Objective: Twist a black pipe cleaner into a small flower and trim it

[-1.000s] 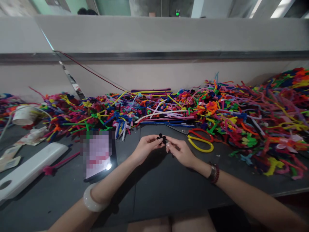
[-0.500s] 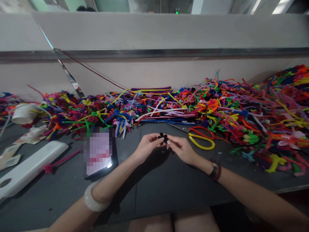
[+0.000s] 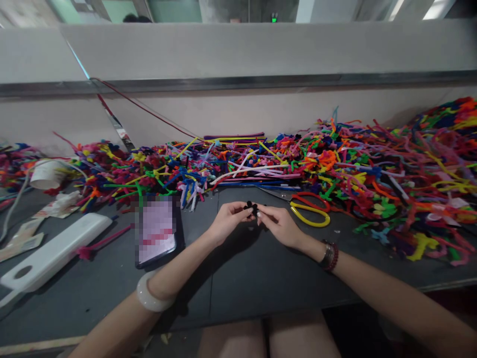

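Grey tabletop (image 3: pixel 238 293) spreads across the lower half of the frame, with 2 bare legs (image 3: pixel 268 338) below its near edge at bottom centre. A white bangle (image 3: pixel 149 297) circles the left arm, and a red beaded bracelet (image 3: pixel 334 256) sits at the right wrist. At lower left lies a long white object (image 3: pixel 55 253) with 1 round hole; beyond it, left of centre, is a device (image 3: pixel 156 219) with a blurred-out screen.

Just below the middle of the frame, both hands meet around 1 small black fuzzy piece (image 3: pixel 252 206) with rounded lobes, held above the table. The left hand (image 3: pixel 231 221) pinches it from the left between thumb and forefinger. The right hand (image 3: pixel 279 223) has its thumb and forefinger nearly together on its right side; the other fingers curl, partly hidden.

Right of centre, scissors (image 3: pixel 310 223) with 1 red and 1 yellow handle lie near the right hand. Behind runs a heap of multicoloured fuzzy stems (image 3: pixel 238 159), with a white cup (image 3: pixel 46 175) at far left. A pale partition (image 3: pixel 238 49) crosses the upper frame.
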### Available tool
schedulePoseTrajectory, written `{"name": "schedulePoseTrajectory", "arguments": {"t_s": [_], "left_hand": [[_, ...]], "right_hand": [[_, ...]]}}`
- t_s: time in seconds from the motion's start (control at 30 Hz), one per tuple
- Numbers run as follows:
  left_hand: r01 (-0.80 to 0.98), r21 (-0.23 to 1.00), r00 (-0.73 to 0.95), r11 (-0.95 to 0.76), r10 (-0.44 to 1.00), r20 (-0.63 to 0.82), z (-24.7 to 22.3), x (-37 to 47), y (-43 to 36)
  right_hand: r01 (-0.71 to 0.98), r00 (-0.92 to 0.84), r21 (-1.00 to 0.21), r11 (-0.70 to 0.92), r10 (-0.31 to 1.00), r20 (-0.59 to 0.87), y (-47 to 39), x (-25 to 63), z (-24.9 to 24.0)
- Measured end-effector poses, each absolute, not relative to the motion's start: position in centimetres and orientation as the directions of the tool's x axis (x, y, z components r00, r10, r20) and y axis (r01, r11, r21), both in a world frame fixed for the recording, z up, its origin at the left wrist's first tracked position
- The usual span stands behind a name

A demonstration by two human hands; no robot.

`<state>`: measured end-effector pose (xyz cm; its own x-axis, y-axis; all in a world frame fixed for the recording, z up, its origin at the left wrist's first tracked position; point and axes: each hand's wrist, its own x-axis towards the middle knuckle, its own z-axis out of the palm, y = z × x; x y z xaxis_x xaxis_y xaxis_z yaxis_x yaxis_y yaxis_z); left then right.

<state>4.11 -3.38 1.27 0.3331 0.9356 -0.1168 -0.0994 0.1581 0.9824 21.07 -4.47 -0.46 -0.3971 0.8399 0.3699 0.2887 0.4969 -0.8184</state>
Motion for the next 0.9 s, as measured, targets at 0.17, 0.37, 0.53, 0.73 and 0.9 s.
{"name": "schedulePoseTrajectory", "arguments": {"t_s": [0.17,0.37,0.53,0.73,0.9], "left_hand": [[-0.088,0.981,0.329,0.172,0.935,-0.135,1.23,4.1,-3.43],[-0.099,0.974,0.329,0.205,0.93,-0.163,1.12,4.14,-3.53],[-0.152,0.959,0.327,0.24,0.928,-0.181,1.08,4.25,-3.59],[-0.242,0.94,0.321,0.242,0.934,-0.158,1.13,4.37,-3.66],[-0.181,0.96,0.317,0.216,0.936,-0.151,0.97,4.37,-3.72]], "right_hand": [[0.338,-0.406,-0.758,0.558,0.813,0.417,-4.53,21.14,-0.51],[0.402,-0.451,-0.651,0.643,0.758,0.471,-4.72,21.18,-0.88],[0.407,-0.468,-0.61,0.679,0.729,0.499,-4.57,21.19,-1.15],[0.452,-0.341,-0.644,0.617,0.787,0.514,-4.35,21.14,-0.74],[0.449,-0.241,-0.704,0.55,0.833,0.497,-4.24,21.25,-0.49]]}}
